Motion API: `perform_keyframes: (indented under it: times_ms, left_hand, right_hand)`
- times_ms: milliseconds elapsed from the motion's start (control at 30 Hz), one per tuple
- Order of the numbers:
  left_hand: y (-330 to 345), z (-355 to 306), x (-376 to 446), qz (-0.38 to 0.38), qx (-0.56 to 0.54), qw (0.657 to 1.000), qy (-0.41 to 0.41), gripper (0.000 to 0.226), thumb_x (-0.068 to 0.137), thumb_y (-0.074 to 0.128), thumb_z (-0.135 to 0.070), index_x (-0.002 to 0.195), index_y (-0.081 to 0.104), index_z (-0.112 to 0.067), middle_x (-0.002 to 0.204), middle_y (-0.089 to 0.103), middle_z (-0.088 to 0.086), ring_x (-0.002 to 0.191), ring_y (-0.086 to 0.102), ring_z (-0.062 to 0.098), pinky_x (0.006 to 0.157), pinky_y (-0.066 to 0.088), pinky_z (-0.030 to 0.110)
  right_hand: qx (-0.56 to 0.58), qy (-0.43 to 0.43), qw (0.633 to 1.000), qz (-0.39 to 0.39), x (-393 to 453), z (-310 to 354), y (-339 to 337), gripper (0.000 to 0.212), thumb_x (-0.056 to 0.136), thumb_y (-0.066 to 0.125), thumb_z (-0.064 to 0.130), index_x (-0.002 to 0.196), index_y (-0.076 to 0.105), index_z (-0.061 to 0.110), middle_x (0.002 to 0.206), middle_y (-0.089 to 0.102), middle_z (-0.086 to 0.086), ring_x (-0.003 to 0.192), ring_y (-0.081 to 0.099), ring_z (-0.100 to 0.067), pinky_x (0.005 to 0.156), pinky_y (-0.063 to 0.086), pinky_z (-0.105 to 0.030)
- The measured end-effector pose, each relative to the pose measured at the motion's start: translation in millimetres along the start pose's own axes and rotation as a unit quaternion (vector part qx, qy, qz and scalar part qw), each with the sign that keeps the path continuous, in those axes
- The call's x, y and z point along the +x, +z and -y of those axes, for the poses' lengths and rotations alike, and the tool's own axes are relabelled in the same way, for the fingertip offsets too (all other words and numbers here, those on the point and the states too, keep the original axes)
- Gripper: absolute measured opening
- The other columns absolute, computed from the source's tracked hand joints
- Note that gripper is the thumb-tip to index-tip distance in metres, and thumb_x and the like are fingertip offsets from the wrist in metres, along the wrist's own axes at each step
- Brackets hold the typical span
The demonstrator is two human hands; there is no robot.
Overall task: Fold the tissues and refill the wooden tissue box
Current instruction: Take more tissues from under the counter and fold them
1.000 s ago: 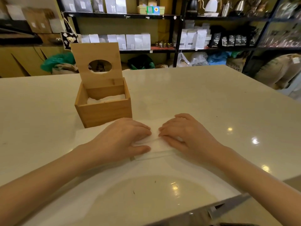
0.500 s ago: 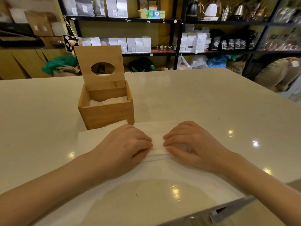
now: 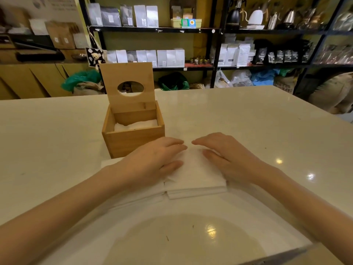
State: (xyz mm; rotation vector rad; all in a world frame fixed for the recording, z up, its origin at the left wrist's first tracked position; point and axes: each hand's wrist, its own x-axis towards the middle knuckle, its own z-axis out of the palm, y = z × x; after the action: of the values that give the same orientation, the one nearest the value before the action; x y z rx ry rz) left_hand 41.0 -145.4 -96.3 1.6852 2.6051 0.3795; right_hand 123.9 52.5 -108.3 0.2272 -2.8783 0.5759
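Observation:
A wooden tissue box (image 3: 133, 139) stands on the pale table (image 3: 248, 127) with its lid (image 3: 127, 86) raised upright, an oval hole in it. White tissues (image 3: 136, 124) lie inside the box. Just in front of the box lies a folded white tissue stack (image 3: 194, 176). My left hand (image 3: 154, 161) rests flat on its left side and my right hand (image 3: 227, 159) on its right side, fingertips nearly meeting at the far edge. More white tissue (image 3: 133, 197) spreads out flat under my left wrist.
Black shelves (image 3: 191, 30) with white and dark bags, kettles and jars run along the back. Green, blue and clear plastic bags (image 3: 173, 83) and sacks sit on the floor behind the table. The table's near right edge (image 3: 286, 254) cuts across the bottom corner.
The tissue now shows as a thicker square folded stack, and both hands have shifted to press flat on its top, spread slightly apart. The camera view has dipped a little.

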Motion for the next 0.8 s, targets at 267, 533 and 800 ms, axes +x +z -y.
perform_keyframes:
  times_ms: [267,533,800]
  left_hand:
    - [-0.2,0.5,11.5,0.146,-0.007,0.987,-0.066,0.059,0.088,0.043,-0.049,0.14,0.025,-0.028,0.142,0.039,-0.008,0.124,0.038,0.012,0.104,0.035,0.033]
    - [-8.5,-13.8,28.4,0.184,0.037,0.978,-0.095,0.063,0.085,0.051,-0.044,0.139,0.026,-0.025,0.129,0.045,-0.003,0.112,0.047,0.017,0.093,0.044,0.032]
    - [-16.0,-9.7,46.1,0.262,-0.04,0.956,-0.129,0.057,0.076,0.064,-0.045,0.124,0.043,-0.023,0.117,0.052,-0.002,0.105,0.049,0.017,0.09,0.042,0.032]
  right_hand:
    - [-0.048,0.029,0.988,0.146,4.0,2.1,-5.8,0.051,0.092,0.045,0.029,0.14,0.031,0.024,0.14,0.043,0.004,0.125,0.037,-0.013,0.105,0.028,-0.031]
    - [0.025,0.149,0.963,0.224,26.4,8.6,-14.6,0.043,0.079,0.062,0.03,0.119,0.05,0.02,0.114,0.055,0.001,0.101,0.052,-0.018,0.087,0.045,-0.032]
    - [0.037,0.132,0.96,0.243,34.5,3.4,-21.4,0.03,0.073,0.069,0.026,0.093,0.06,0.006,0.094,0.06,-0.008,0.09,0.059,-0.028,0.075,0.046,-0.04]
